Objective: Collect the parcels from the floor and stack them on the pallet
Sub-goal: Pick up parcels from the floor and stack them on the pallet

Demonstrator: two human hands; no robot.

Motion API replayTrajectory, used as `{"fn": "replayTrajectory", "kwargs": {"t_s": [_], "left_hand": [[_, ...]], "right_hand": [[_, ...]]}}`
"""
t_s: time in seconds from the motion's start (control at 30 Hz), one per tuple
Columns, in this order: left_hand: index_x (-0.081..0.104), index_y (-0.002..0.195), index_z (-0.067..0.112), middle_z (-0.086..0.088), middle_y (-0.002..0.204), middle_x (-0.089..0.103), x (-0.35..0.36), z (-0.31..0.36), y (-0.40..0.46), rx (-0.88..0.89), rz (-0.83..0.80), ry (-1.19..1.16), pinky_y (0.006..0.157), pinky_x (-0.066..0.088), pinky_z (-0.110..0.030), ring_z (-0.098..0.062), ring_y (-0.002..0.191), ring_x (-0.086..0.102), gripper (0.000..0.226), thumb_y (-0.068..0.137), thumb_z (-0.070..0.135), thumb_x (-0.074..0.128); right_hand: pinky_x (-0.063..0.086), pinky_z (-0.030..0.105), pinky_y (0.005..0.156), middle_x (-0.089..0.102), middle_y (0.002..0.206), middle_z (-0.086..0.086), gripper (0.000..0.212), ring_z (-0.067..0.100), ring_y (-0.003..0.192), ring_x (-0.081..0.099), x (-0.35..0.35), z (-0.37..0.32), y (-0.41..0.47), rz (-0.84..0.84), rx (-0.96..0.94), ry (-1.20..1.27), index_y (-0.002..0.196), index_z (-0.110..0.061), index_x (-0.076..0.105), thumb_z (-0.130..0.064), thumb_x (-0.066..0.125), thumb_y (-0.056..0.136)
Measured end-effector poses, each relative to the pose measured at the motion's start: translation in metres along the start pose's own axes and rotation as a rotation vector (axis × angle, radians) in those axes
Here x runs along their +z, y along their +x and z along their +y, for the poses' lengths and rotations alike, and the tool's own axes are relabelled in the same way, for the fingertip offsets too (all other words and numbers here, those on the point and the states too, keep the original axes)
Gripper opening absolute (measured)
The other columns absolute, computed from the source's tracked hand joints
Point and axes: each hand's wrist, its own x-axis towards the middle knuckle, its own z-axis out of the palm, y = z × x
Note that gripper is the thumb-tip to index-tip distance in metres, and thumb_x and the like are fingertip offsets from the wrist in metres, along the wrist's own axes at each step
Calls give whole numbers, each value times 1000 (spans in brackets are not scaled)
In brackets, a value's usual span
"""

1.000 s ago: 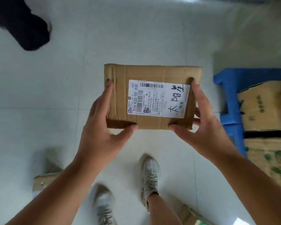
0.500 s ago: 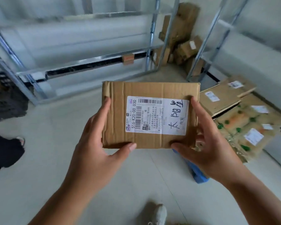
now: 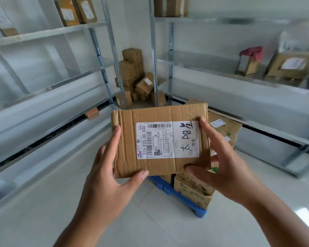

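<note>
I hold a flat brown cardboard parcel (image 3: 159, 118) with a white shipping label in front of me, label up. My left hand (image 3: 111, 173) grips its left edge and near corner. My right hand (image 3: 219, 164) grips its right edge, thumb on the near right corner. Behind and below the parcel lies the blue pallet (image 3: 169, 189) on the floor. Several cardboard boxes (image 3: 193, 191) are stacked on it, partly hidden by the parcel and my right hand.
Metal shelving runs along the left (image 3: 48, 97) and right (image 3: 239, 82) walls. A heap of brown boxes (image 3: 137, 81) fills the far corner between them. More boxes (image 3: 291, 65) sit on the right shelf. Pale tiled floor (image 3: 43, 202) spreads to the left of the pallet.
The view has lifted from the floor and my feet toward the shelves and corner. The parcel stays in both hands, and the pallet now lies straight ahead behind it.
</note>
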Motion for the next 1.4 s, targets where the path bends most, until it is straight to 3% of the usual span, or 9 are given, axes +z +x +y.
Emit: {"fn": "replayTrajectory", "kwargs": {"t_s": [0.13,0.37,0.47,0.57,0.7,0.97,1.07,1.23,1.4], "left_hand": [[15,160,64,46,147,37,34,7,45,64,-67,-15,99,56,-36,11,132,51,111,70,57,80],[17,162,59,42,148,37,81,-14,128,140,-219,-114,101,58,-39,3,134,54,108,70,64,73],[8,164,57,42,153,32,101,-25,158,169,-267,-168,106,56,-47,5,141,46,115,70,67,74],[-1,162,60,22,161,37,122,-32,186,163,-333,-238,111,52,-52,-4,144,46,120,71,70,77],[5,164,55,19,166,33,153,-37,215,215,-436,-310,116,46,-56,-12,151,42,113,74,66,73],[7,165,53,21,166,32,213,-23,248,276,-517,-306,106,55,-55,-14,146,48,113,75,71,71],[6,165,55,24,158,37,239,-10,255,283,-513,-279,103,58,-49,-3,138,51,113,75,71,72],[7,164,55,43,152,32,293,21,262,280,-481,-252,96,45,-2,19,133,43,109,80,62,74],[16,162,57,24,155,42,336,54,271,233,-461,-212,100,47,-21,12,135,47,104,74,67,71]], "right_hand": [[55,14,89,34,158,-27,116,0,138,46,-32,21,20,56,35,-32,157,-63,5,-34,85,78],[58,18,88,37,158,-24,115,-2,133,51,-48,56,48,133,176,-108,156,-63,-2,-34,81,82],[54,9,86,34,157,-29,115,-16,130,45,-48,62,56,179,259,-132,156,-64,-2,-34,83,84],[51,5,83,30,153,-37,110,-20,127,44,-51,66,65,244,332,-180,156,-64,-2,-46,76,81],[49,1,78,23,145,-51,112,-27,124,42,-58,75,68,288,409,-224,156,-63,-3,-39,78,82],[50,2,79,17,138,-59,118,-30,120,42,-89,110,63,330,502,-231,153,-67,-8,-32,83,86],[48,0,75,14,134,-65,117,-33,120,39,-110,136,62,331,489,-209,151,-70,-6,-32,83,86],[48,0,77,17,139,-57,113,-32,121,38,-157,189,63,329,463,-197,153,-68,-2,-32,82,86],[60,20,84,33,158,-31,108,-11,132,48,-209,228,60,331,424,-158,156,-64,6,-29,82,87]]}}
